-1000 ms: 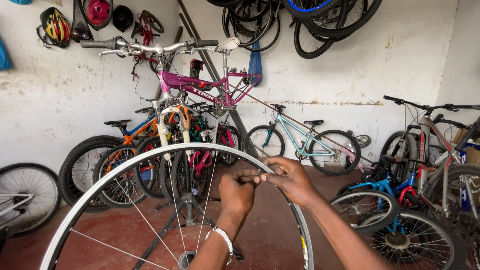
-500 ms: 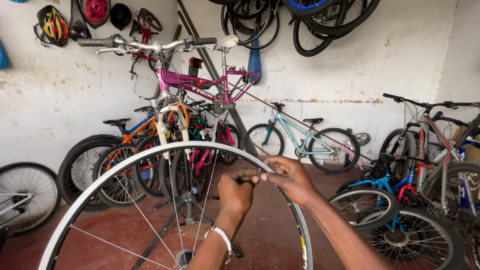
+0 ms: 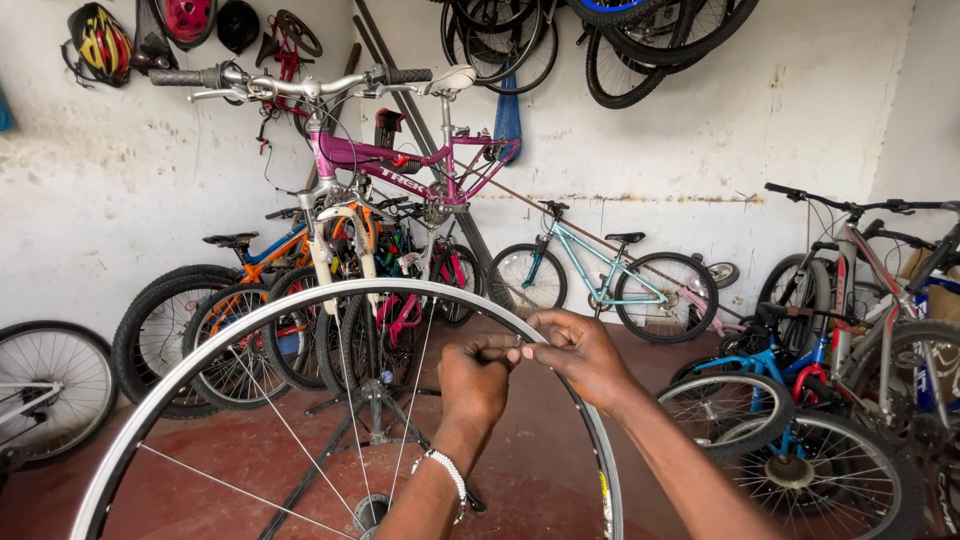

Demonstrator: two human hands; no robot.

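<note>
Almost nothing changed over the last second: both hands as before at the upper right of the silver wheel rim [image 3: 300,300], near and centre. Left hand [image 3: 473,380], beaded bracelet [image 3: 447,470] at the wrist, fingertips pressed together on something too small to make out. Right hand [image 3: 580,355] pinching at the same spot, fingertips meeting the left's. Work apparently still on that one point. Beyond, a pink bicycle [image 3: 400,160] up on a repair stand [image 3: 372,400]; more bicycles along the far wall.

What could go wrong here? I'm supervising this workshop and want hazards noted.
Both the left hand and right hand pinch at the top of the wheel rim; it seems held only there, so it might swing or slip. The repair stand legs right behind could catch it.
</note>
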